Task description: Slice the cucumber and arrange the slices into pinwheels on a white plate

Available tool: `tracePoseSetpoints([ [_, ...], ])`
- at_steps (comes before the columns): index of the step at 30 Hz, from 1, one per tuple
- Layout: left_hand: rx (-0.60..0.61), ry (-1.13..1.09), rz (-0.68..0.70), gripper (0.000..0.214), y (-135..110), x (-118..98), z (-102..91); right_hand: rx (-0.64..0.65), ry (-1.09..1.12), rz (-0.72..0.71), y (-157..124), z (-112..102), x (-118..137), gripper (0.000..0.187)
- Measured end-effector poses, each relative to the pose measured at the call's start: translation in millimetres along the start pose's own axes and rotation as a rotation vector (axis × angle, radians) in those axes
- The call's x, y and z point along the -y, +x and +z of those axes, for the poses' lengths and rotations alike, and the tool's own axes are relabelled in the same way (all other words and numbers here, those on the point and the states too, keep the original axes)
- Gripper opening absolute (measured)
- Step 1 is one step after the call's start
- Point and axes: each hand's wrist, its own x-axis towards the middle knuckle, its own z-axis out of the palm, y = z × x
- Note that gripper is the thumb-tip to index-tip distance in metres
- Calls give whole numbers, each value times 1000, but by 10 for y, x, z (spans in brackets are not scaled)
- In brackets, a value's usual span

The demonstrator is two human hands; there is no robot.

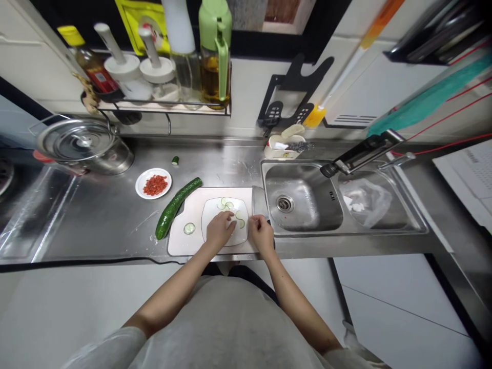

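Note:
My left hand (220, 229) hovers over the left part of a white square plate (209, 207), its thumb and forefinger apart with nothing visible between them. Thin half-round cucumber slices (226, 203) lie on the plate, some by its far edge and others curving just right of my left fingertips. At the plate's right edge, my right hand (262, 233) is closed in a pinch; what it holds, if anything, is too small to make out. Beyond it, a wide-bladed knife (260, 201) lies along the right side of the cutting board (182, 210). One round cucumber slice (189, 228) rests on the board's left.
A long cucumber (175, 210) lies against the board's left edge. Behind are a cucumber end (175, 160) and a small plate (139, 187) of chopped red pieces. A lidded steel pot (111, 156) stands left; a double sink (307, 205) with a faucet (357, 154) lies right.

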Motion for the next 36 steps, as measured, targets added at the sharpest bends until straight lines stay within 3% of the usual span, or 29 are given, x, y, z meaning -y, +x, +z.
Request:
tracePoseSetpoints([
  [3, -79, -50, -8, 25, -200, 201, -170, -7, -29, -50, -11, 6, -20, 33],
  [8, -221, -11, -159, 28, -486, 713, -451, -14, -31, -96, -38, 20, -52, 36],
  [14, -333, 108, -308, 27, -610, 1159, -632, -30, -26, -113, -50, 12, -43, 39],
  [24, -302, 114, -310, 31, -616, 1238, -566, -43, -6, -170, -54, 62, 2, 42],
  [36, -270, 135, -317, 33, -529, 1225, -488, -1, -51, -126, -111, 24, -16, 40],
])
